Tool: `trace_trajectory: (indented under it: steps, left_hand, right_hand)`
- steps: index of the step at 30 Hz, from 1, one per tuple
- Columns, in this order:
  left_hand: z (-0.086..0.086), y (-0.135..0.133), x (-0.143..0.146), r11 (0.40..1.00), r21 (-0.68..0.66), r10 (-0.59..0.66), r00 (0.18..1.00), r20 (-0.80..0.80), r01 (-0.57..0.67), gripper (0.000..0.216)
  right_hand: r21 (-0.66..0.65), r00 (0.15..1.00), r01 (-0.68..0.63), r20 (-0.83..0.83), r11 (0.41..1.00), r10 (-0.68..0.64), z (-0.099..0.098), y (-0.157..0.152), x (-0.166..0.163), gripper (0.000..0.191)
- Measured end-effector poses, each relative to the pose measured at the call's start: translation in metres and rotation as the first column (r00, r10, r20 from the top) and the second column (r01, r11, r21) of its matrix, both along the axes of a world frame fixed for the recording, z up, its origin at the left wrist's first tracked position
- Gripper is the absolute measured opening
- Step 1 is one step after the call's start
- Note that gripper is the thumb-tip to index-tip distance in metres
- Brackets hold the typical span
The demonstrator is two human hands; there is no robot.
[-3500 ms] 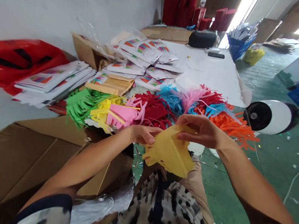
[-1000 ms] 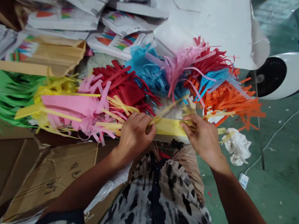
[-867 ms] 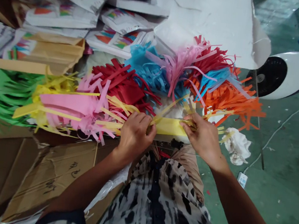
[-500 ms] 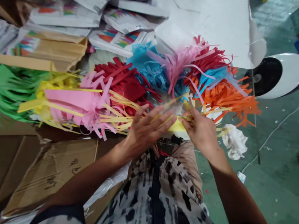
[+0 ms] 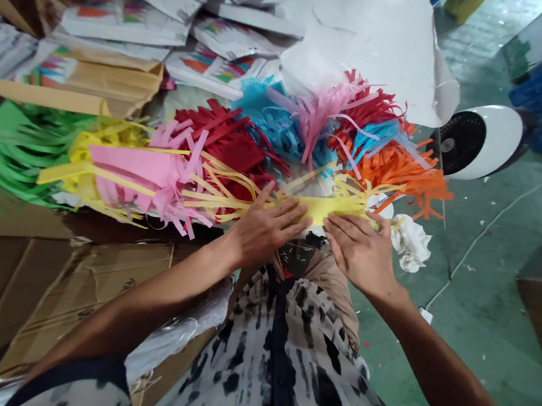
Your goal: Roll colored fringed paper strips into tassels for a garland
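Observation:
A yellow fringed tissue-paper tassel (image 5: 322,208) lies along the table's front edge, its cut strips fanning out to both sides. My left hand (image 5: 268,226) rests on its left part, fingers stretched out and flat. On the right part lies my right hand (image 5: 362,244), palm down with its fingers extended. Beyond them sit fringed paper bundles: dark red (image 5: 238,149), blue (image 5: 281,122), light pink (image 5: 324,114) and orange (image 5: 398,169). Pink paper (image 5: 131,169), a yellow bundle (image 5: 93,145) and green paper (image 5: 21,146) are to the left.
White printed packets (image 5: 135,25) are piled at the back left, near a brown paper envelope (image 5: 112,81). Crumpled white paper (image 5: 410,243) is right of my hand. A white-and-black fan (image 5: 498,142) stands beyond the table. Cardboard boxes (image 5: 108,275) sit below left.
My right hand has gone from pinching the yellow paper to lying flat on it. The yellow band now shows spread out between both hands. The view has shifted slightly.

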State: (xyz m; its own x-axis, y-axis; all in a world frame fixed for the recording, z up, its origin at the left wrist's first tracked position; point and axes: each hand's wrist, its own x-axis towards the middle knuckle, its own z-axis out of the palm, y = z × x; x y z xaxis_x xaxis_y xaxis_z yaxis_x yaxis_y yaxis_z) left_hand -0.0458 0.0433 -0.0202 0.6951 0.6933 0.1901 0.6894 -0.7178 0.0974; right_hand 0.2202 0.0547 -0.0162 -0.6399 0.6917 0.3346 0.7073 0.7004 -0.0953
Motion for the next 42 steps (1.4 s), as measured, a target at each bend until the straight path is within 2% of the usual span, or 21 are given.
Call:
trace_trajectory:
  steps: [5,7,9,11,15,19,22,25,31,37,42]
  left_hand:
    - [0.02,-0.016,-0.035,0.987,-0.149,0.066,0.996,0.066,-0.056,0.06]
    - [0.029,-0.019,-0.044,0.977,-0.158,0.162,0.983,0.091,-0.147,0.044]
    - [0.035,-0.018,-0.041,0.962,-0.1,0.265,0.958,0.111,-0.255,0.025]
    - [0.037,-0.014,-0.026,0.964,-0.016,0.266,0.953,0.148,-0.266,0.019]
    - [0.027,-0.004,0.016,0.993,0.03,0.107,0.986,0.13,-0.112,0.029]
    - [0.014,0.006,0.034,0.994,0.007,0.11,0.994,0.003,-0.11,0.023]
    - [0.008,0.009,0.033,0.988,0.039,0.152,0.988,0.004,-0.152,0.019]
    - [0.006,0.008,0.031,0.981,0.054,0.183,0.98,0.084,-0.188,0.016]
    - [0.006,0.0,0.016,0.97,-0.02,0.242,0.951,0.193,-0.242,0.015]
    - [0.004,-0.002,-0.004,0.92,-0.13,0.392,0.865,0.314,-0.37,0.014]
    - [0.003,0.003,-0.006,0.869,-0.172,0.495,0.806,0.324,-0.465,0.021]
  right_hand:
    - [-0.053,1.0,-0.007,-0.006,0.999,0.007,0.003,0.009,0.01,0.022]
    - [-0.095,1.0,-0.018,0.003,0.995,0.018,0.005,0.014,0.01,0.023]
    - [-0.123,0.999,-0.023,0.019,0.992,0.026,0.006,0.018,0.008,0.024]
    - [-0.121,0.998,-0.024,0.055,0.992,0.031,0.008,0.022,0.005,0.028]
    - [-0.105,0.989,-0.023,0.143,0.994,0.039,0.012,0.028,-0.002,0.033]
    - [-0.085,0.988,-0.03,0.147,0.996,0.043,0.013,0.032,-0.006,0.031]
    - [-0.062,0.993,-0.035,0.107,0.997,0.041,0.01,0.033,-0.007,0.029]
    - [-0.066,0.997,-0.04,0.06,0.997,0.044,0.007,0.032,-0.009,0.027]
    - [-0.125,0.999,-0.028,0.029,0.992,0.032,0.008,0.028,-0.008,0.027]
    - [-0.24,0.992,0.121,-0.005,0.963,-0.126,0.006,0.034,-0.012,0.029]
    - [-0.2,0.976,0.214,0.086,0.956,-0.2,0.005,0.043,-0.021,0.041]
